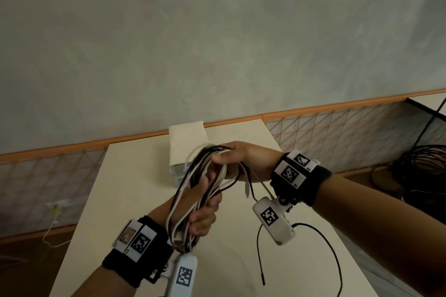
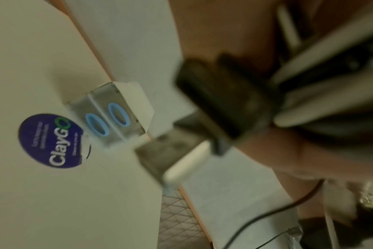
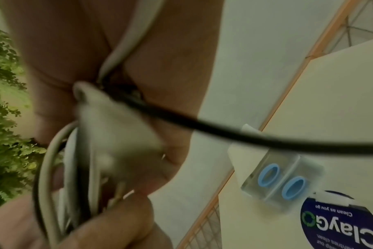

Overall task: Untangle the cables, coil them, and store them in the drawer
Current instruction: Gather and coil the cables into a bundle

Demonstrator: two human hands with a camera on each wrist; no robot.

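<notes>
A bundle of black and white cables (image 1: pixel 190 173) hangs in the air above the cream table (image 1: pixel 125 200). My left hand (image 1: pixel 205 212) grips its lower part, fingers curled round the strands. My right hand (image 1: pixel 231 159) holds the upper loops from the right. In the right wrist view a white plug (image 3: pixel 117 134) and a black cable (image 3: pixel 202 128) cross the palm. A black strand (image 1: pixel 340 270) loops loose over the table below my right wrist. The small white drawer box (image 1: pixel 188 149) stands just behind the bundle; both its drawers, with blue ring handles (image 2: pixel 106 121), look closed.
A round blue ClayGo sticker (image 2: pixel 51 141) lies on the table in front of the drawer box. A black wire fan (image 1: pixel 424 176) stands on the floor to the right. A white charger and cord (image 1: pixel 56 205) sit at the mesh barrier on the left. The table's edges fall away on both sides.
</notes>
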